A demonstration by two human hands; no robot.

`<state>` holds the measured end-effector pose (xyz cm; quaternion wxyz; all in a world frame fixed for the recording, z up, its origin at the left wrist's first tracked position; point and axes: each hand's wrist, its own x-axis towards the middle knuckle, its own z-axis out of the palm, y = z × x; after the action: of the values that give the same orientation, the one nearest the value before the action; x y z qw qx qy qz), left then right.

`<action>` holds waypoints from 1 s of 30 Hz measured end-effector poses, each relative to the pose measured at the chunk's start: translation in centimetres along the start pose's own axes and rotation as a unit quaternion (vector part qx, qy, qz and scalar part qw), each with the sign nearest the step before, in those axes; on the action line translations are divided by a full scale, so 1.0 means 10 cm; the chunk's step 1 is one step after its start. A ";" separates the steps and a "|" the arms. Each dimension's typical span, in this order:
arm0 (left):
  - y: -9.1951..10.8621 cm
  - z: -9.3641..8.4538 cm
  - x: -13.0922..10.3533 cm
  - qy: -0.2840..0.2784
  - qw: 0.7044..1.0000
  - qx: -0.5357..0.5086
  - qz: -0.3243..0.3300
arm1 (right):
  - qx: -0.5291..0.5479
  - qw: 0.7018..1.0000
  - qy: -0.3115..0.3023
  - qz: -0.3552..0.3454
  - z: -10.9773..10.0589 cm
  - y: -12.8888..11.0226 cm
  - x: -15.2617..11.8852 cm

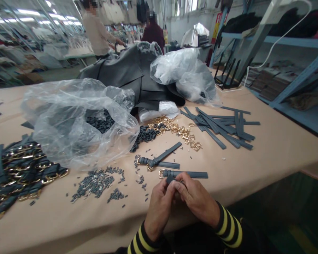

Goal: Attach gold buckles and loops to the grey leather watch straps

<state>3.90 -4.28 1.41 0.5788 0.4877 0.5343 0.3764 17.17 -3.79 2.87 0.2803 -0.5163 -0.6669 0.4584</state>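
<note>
A dark piece (170, 179), mostly hidden, was held in the grip of both left hand (159, 199) and right hand (197, 195) at the near edge of the worktop (257, 158). Just beyond lay a buckled strap (197, 175); farther out, gold buckles (184, 134), with loose strips (221, 129) to their right.

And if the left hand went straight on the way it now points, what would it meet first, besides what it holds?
Most likely the buckled dark strap lying on the table just beyond the left hand; the hand's height is hard to judge, so it might pass above.
</note>
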 end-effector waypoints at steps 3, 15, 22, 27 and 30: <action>0.01 0.00 0.05 0.019 0.999 -0.033 -0.011 | 0.017 1.000 -0.019 -0.002 -0.08 0.00 0.06; 0.31 0.20 0.26 0.071 0.994 -0.007 0.086 | 0.151 0.982 -0.113 0.011 -0.48 -0.01 0.26; 0.37 0.32 0.49 -0.035 0.956 -0.289 -0.050 | 0.251 0.958 -0.139 0.017 -0.62 0.06 0.40; 0.55 0.04 0.83 -0.112 0.994 -0.018 0.000 | 0.263 0.959 -0.098 0.032 -0.66 0.17 0.47; 0.68 -0.22 1.29 -0.022 0.925 0.334 0.176 | 0.260 0.963 -0.052 0.050 -0.67 0.25 0.48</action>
<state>4.21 10.07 4.87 0.3179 0.7475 0.5216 0.2611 22.42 3.02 3.00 0.3470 -0.4337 -0.5119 0.6554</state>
